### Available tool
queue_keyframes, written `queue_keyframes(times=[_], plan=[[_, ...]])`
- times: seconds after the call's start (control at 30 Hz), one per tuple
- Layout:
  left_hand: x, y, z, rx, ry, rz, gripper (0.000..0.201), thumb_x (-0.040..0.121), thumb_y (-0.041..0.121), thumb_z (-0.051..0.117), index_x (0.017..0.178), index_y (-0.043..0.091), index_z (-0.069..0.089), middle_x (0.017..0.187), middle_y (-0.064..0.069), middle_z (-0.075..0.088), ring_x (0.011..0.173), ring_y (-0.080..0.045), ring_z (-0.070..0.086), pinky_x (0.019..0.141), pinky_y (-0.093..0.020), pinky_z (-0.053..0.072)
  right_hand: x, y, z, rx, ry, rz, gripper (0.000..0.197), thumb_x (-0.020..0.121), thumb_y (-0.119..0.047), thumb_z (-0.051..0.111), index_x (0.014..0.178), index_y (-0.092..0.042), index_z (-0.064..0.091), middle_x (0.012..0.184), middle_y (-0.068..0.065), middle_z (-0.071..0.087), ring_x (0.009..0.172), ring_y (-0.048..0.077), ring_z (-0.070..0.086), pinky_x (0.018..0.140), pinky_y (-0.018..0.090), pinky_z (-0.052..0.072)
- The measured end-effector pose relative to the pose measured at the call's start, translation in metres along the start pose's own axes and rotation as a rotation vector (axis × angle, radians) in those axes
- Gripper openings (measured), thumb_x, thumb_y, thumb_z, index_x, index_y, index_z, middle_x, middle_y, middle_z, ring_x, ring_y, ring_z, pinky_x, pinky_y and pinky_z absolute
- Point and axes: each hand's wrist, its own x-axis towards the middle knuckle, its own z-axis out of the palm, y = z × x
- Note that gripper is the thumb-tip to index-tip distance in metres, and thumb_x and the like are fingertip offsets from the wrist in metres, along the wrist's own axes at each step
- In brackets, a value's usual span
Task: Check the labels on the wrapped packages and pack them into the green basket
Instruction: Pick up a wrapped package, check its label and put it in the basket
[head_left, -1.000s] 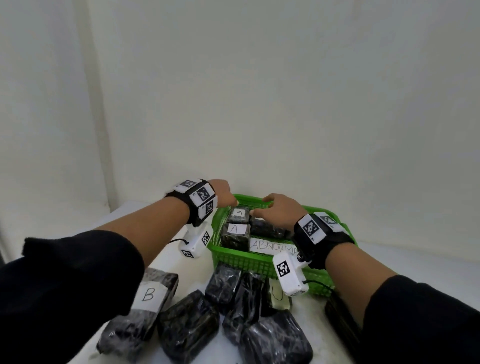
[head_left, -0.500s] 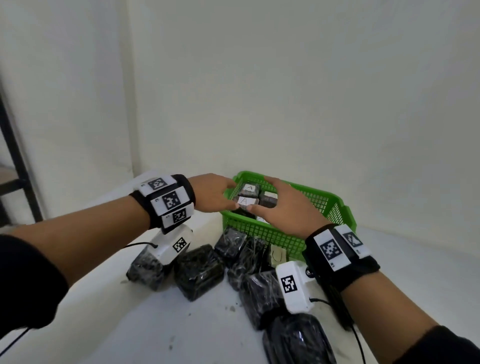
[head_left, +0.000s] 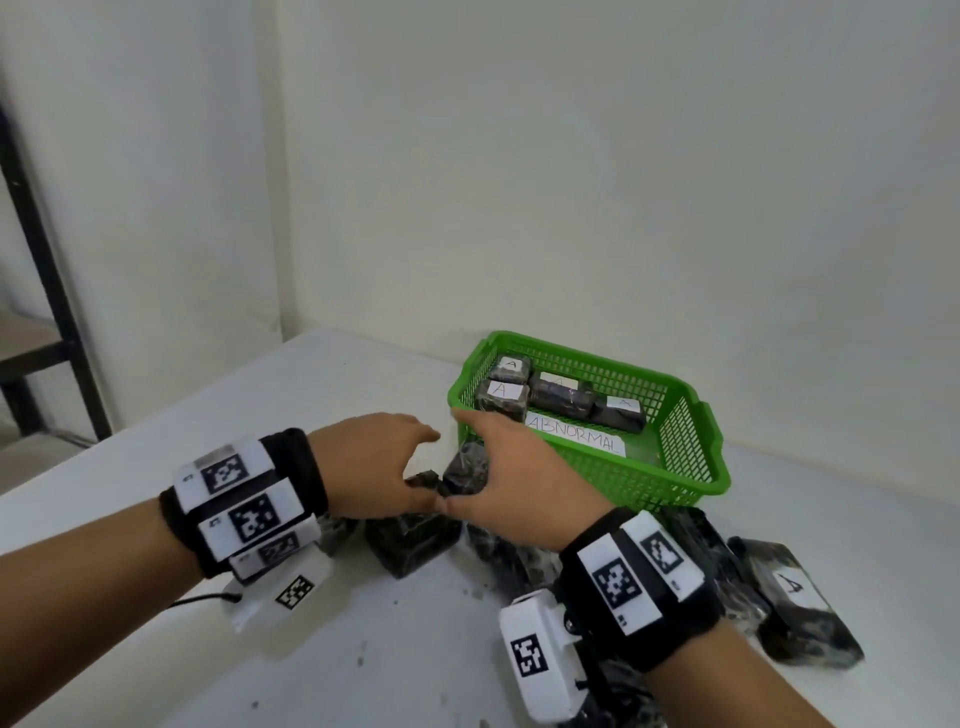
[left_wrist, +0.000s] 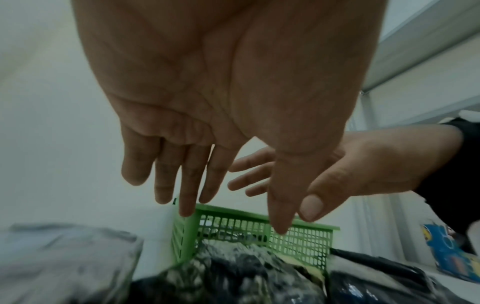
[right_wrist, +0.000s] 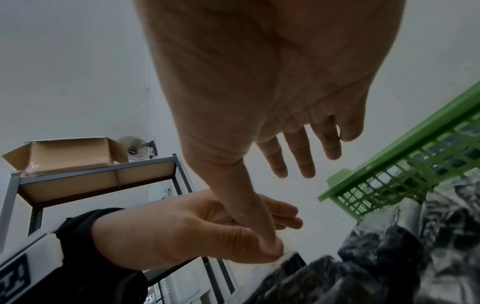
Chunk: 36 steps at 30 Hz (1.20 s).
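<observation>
The green basket (head_left: 675, 467) stands at the back of the white table and holds several dark wrapped packages (head_left: 503, 392) with "A" labels and a paper strip reading "ABNORMAL" (head_left: 576, 441). More dark packages (head_left: 410, 540) lie in front of it. My left hand (head_left: 423, 457) and right hand (head_left: 483, 457) hover side by side over one of these packages (head_left: 465, 475), thumbs touching. In both wrist views the fingers (left_wrist: 187, 185) (right_wrist: 298, 156) are straight and spread, and they hold nothing. The basket (left_wrist: 259, 226) (right_wrist: 402, 160) is just beyond the fingertips.
One package with an "A" label (head_left: 795, 597) lies at the right, near my right forearm. A metal shelf (head_left: 41, 291) stands left of the table and carries an open cardboard box (right_wrist: 64, 156). The wall runs close behind the basket.
Both hands have drawn back out of the basket toward me and now hover over the packages in front of it. The head view has tilted down.
</observation>
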Motion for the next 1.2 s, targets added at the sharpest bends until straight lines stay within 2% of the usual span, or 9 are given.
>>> queue_keyframes(times=[0.1, 0.17, 0.37, 0.53, 0.6, 0.7, 0.93, 1.07, 1.2], plan=[[-0.012, 0.004, 0.013, 0.111, -0.047, -0.021, 0.079, 0.068, 0.081, 0.055, 0.120, 0.024, 0.062, 0.119, 0.002, 0.059, 0.107, -0.017, 0.058, 0.094, -0.033, 0.051, 0.000, -0.009, 0.010, -0.021, -0.125, -0.010, 0.091, 0.084, -0.022, 0.080, 0.162, -0.022, 0.033, 0.161, 0.001, 0.042, 0.149, 0.018, 0.038, 0.119, 0.029, 0.031], [-0.016, 0.003, 0.020, 0.177, -0.074, -0.045, 0.074, 0.062, 0.084, 0.056, 0.102, 0.023, 0.066, 0.105, 0.003, 0.058, 0.097, -0.014, 0.055, 0.087, -0.033, 0.052, 0.002, -0.013, 0.016, -0.064, -0.171, -0.005, 0.081, 0.084, -0.013, 0.077, 0.157, -0.018, 0.042, 0.153, 0.004, 0.052, 0.142, 0.021, 0.047, 0.115, 0.027, 0.035], [-0.014, 0.006, 0.028, 0.203, -0.042, -0.071, 0.061, 0.076, 0.068, 0.059, 0.106, 0.016, 0.066, 0.111, -0.002, 0.057, 0.104, -0.016, 0.049, 0.088, -0.026, 0.041, 0.012, -0.011, 0.030, -0.094, -0.201, 0.016, 0.058, 0.080, -0.008, 0.077, 0.136, -0.016, 0.063, 0.128, 0.006, 0.066, 0.121, 0.026, 0.060, 0.099, 0.028, 0.044], [-0.015, -0.005, 0.012, -0.058, -0.033, -0.109, 0.057, 0.057, 0.070, 0.055, 0.086, 0.023, 0.066, 0.092, 0.005, 0.058, 0.081, -0.013, 0.059, 0.074, -0.037, 0.055, 0.012, -0.001, 0.021, 0.005, -0.138, 0.037, 0.064, 0.089, -0.014, 0.075, 0.149, -0.018, 0.054, 0.142, 0.004, 0.062, 0.130, 0.021, 0.057, 0.107, 0.028, 0.044], [-0.015, -0.011, 0.005, -0.178, 0.012, -0.122, 0.057, 0.056, 0.069, 0.056, 0.091, 0.025, 0.066, 0.088, 0.006, 0.062, 0.079, -0.012, 0.061, 0.074, -0.037, 0.055, 0.014, 0.005, 0.017, 0.096, -0.111, 0.054, 0.064, 0.090, -0.021, 0.077, 0.149, -0.024, 0.054, 0.140, -0.001, 0.064, 0.125, 0.017, 0.061, 0.103, 0.024, 0.044], [-0.012, -0.018, -0.005, -0.345, 0.097, -0.149, 0.039, 0.073, 0.054, 0.073, 0.102, 0.029, 0.065, 0.092, 0.010, 0.067, 0.083, -0.008, 0.062, 0.074, -0.029, 0.053, 0.019, 0.014, 0.014, 0.280, -0.018, 0.050, 0.065, 0.089, -0.027, 0.080, 0.149, -0.029, 0.054, 0.141, -0.006, 0.065, 0.126, 0.010, 0.062, 0.112, 0.028, 0.045], [0.015, -0.016, -0.018, -0.858, 0.255, -0.047, 0.037, 0.079, 0.021, 0.080, 0.114, 0.023, 0.068, 0.103, 0.001, 0.074, 0.084, -0.012, 0.072, 0.072, -0.020, 0.057, 0.024, 0.039, 0.001, 0.807, 0.150, 0.073, 0.073, 0.076, -0.038, 0.086, 0.143, -0.022, 0.060, 0.129, -0.004, 0.074, 0.118, 0.010, 0.071, 0.109, 0.035, 0.053], [0.035, 0.004, -0.011, -1.252, 0.281, 0.036, 0.056, 0.072, 0.030, 0.078, 0.124, 0.017, 0.065, 0.114, -0.004, 0.074, 0.106, -0.020, 0.071, 0.095, -0.041, 0.057, 0.011, 0.054, -0.010, 1.042, 0.316, 0.121, 0.047, 0.087, -0.024, 0.084, 0.130, -0.014, 0.068, 0.122, 0.001, 0.077, 0.112, 0.016, 0.074, 0.103, 0.041, 0.058], [0.055, 0.034, 0.001, -1.361, 0.289, 0.070, 0.050, 0.073, 0.028, 0.079, 0.117, 0.007, 0.069, 0.110, -0.010, 0.075, 0.104, -0.028, 0.072, 0.095, -0.046, 0.056, -0.006, 0.073, -0.017, 1.100, 0.373, 0.145, 0.055, 0.081, -0.031, 0.087, 0.129, -0.013, 0.068, 0.122, 0.002, 0.077, 0.116, 0.019, 0.072, 0.103, 0.039, 0.056]])
